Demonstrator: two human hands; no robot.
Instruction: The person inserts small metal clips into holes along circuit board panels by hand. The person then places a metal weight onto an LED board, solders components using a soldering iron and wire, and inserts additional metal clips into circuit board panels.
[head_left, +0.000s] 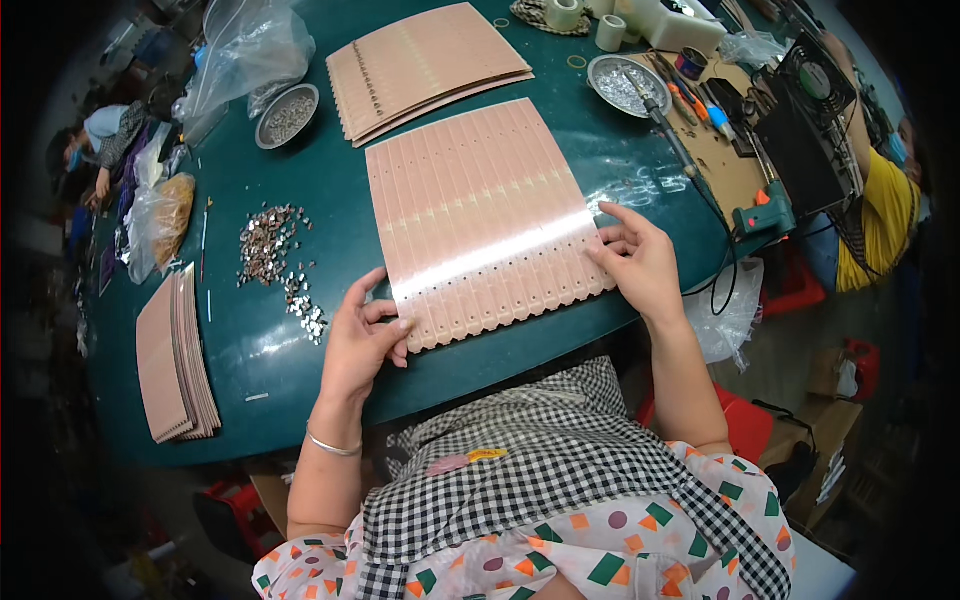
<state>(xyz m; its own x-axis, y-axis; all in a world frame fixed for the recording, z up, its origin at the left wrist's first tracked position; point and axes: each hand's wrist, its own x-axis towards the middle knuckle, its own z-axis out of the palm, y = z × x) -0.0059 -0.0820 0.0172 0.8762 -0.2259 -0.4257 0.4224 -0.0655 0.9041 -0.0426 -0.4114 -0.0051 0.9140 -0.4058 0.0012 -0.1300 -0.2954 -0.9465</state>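
We press our left hand [358, 340] and right hand [640, 262], both open and flat, on the pink strap sheet [480, 220]; keep its edges even on the surface [250, 350].

Small assembly workshop: green worktable [250, 350], stacked pink strips [178, 355], soldering iron [668, 130], metal-parts trays [287, 115].

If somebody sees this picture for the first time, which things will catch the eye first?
First, the row of pink strips laid side by side at the table's middle, with the left hand and the right hand at its near corners. Then the heap of small shiny metal pieces to its left on the dark green table.
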